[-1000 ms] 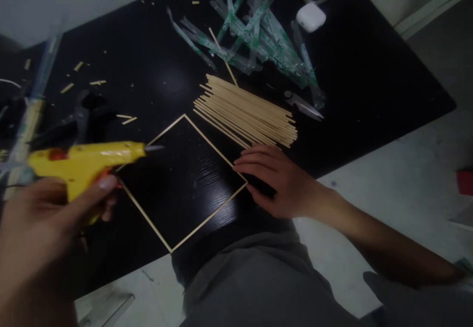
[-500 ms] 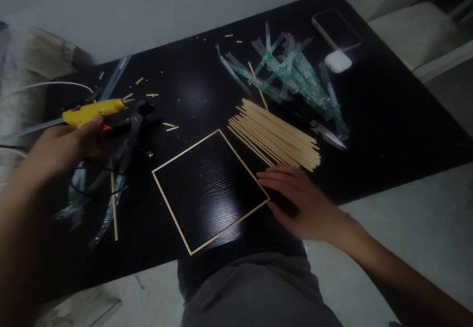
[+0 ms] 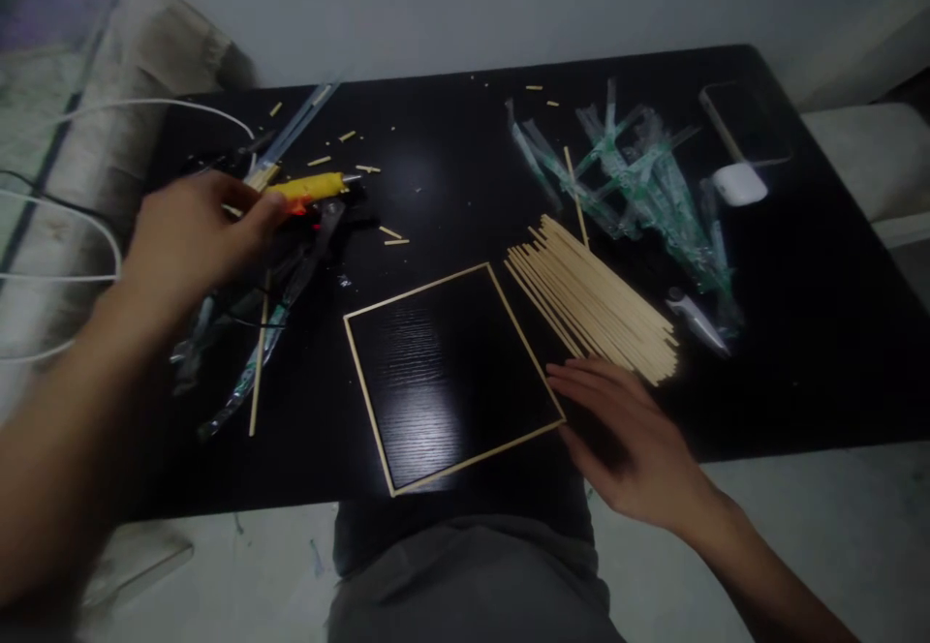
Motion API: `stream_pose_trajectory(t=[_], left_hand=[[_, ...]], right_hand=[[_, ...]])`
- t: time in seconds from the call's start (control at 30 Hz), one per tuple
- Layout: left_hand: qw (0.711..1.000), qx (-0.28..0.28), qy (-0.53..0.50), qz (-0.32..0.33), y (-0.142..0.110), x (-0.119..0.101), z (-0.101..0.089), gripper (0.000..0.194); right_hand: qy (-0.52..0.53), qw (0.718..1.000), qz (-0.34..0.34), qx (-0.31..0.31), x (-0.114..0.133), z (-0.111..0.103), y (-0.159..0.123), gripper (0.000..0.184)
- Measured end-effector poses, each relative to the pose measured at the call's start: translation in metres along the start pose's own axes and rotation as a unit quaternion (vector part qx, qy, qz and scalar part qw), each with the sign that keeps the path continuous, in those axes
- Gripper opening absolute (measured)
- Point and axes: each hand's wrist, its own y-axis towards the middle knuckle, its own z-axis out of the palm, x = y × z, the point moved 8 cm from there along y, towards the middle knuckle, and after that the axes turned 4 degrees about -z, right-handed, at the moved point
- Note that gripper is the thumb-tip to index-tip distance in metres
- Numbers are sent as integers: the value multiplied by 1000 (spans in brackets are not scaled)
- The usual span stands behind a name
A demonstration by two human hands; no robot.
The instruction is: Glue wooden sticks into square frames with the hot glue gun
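Note:
My left hand (image 3: 214, 222) is closed around a yellow hot glue gun (image 3: 309, 188), low over the left side of the black table. The gun's metal nozzle points right, and the hand hides its handle. A square frame of thin wooden sticks (image 3: 369, 396) lies flat in front of me. At its right corner rests my right hand (image 3: 635, 435), fingers stretched and thumb apart, touching or very close to the sticks. Just beyond that hand lies a bundle of wooden sticks (image 3: 600, 304). Dark-handled pliers (image 3: 326, 227) lie under and beside the glue gun.
Crumpled clear-and-green wrappers (image 3: 646, 178) lie at the back right, near a phone (image 3: 748, 125) and a white earbud case (image 3: 739, 184). A bladed tool (image 3: 697, 321) sits beside the bundle. Short stick offcuts (image 3: 392, 233) dot the table (image 3: 436, 188). White cable (image 3: 181, 103) loops at left.
My left hand has brought the glue gun down closer to the table and the pliers. The view has shifted; my right hand stays at the frame's corner.

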Motion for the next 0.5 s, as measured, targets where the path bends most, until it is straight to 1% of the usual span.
stream_pose_trajectory(t=[0.03, 0.07, 0.1, 0.13, 0.17, 0.2, 0.23, 0.27, 0.3, 0.33, 0.4, 0.47, 0.5], left_hand=[[998, -54, 17, 15, -12, -6, -8, 46], [994, -97, 10, 42, -27, -15, -14, 45], [989, -118, -11, 85, -44, -28, -15, 41], [982, -99, -40, 153, -62, -47, -9, 36], [967, -60, -76, 234, -83, -69, 0, 31], [947, -15, -108, 303, -104, -90, 11, 26], [922, 27, -126, 366, -126, -110, 23, 22], [893, 51, -139, 425, -146, -128, 33, 21], [862, 50, -169, 476, -165, -144, 38, 21], [841, 61, -180, 506, -179, -157, 46, 24], [811, 72, -191, 549, -199, -177, 61, 33], [795, 85, -183, 572, -209, -187, 74, 42], [792, 91, -174, 579, -211, -189, 79, 47]], right_hand=[[1, 1000, -1, -1, 0, 0, 0, 52], [2, 1000, -1, -2, 0, 0, 1, 52], [4, 1000, 0, -3, 0, 0, 1, 52], [8, 1000, 1, -5, 1, -1, 1, 53], [12, 1000, 3, -7, 1, -1, 2, 53], [17, 1000, 5, -9, 2, -2, 2, 53], [20, 1000, 6, -9, 2, -2, 3, 52], [22, 1000, 7, -12, 3, -3, 3, 52], [21, 1000, 8, -11, 3, -3, 3, 52], [21, 1000, 10, -13, 3, -4, 3, 51], [22, 999, 12, -19, 3, -5, 3, 50], [26, 999, 12, -28, 3, -6, 2, 50], [27, 999, 12, -31, 2, -6, 2, 50]])
